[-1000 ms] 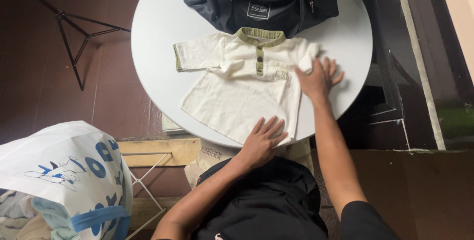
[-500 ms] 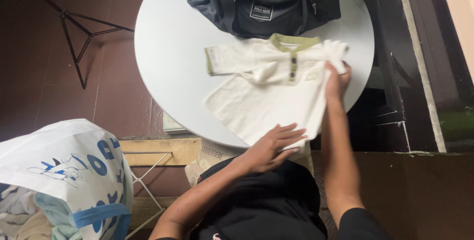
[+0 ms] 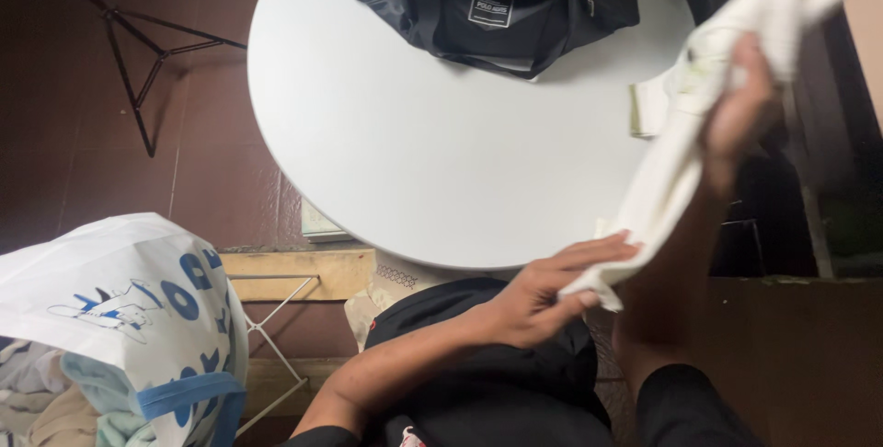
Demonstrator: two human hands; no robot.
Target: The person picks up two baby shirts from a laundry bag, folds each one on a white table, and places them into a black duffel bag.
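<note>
Right now the cream shirt (image 3: 685, 148) is off the round white table (image 3: 441, 162) and held up in the air at the right side of the frame, stretched on a slant between both hands. Right hand (image 3: 736, 111), upper right, is closed around the top part of the shirt, fingers wrapped over bunched cloth. Left hand (image 3: 543, 295), lower centre, pinches the bottom hem between thumb and fingers, near the table's front edge. Progress, as a judgement: the shirt is picked up and gripped at two ends, but it is not folded, not laid flat and not put away anywhere; all that looks left to do. A bit of the shirt, with an olive trim edge, appears to hang just over the table's right rim, hard to say if it touches. Dark navy bag (image 3: 497, 1) sits at the table's far edge, top centre, its upper part cut off by the frame. White plastic bag with blue print (image 3: 129, 309) in the lower left holds more clothes, only partly in view. Black wire stand (image 3: 152, 51) on the dark floor, upper left. Shirt's top end runs out of frame at the upper right; its front and collar are hard to make out. The person's dark lap fills the bottom centre.
</note>
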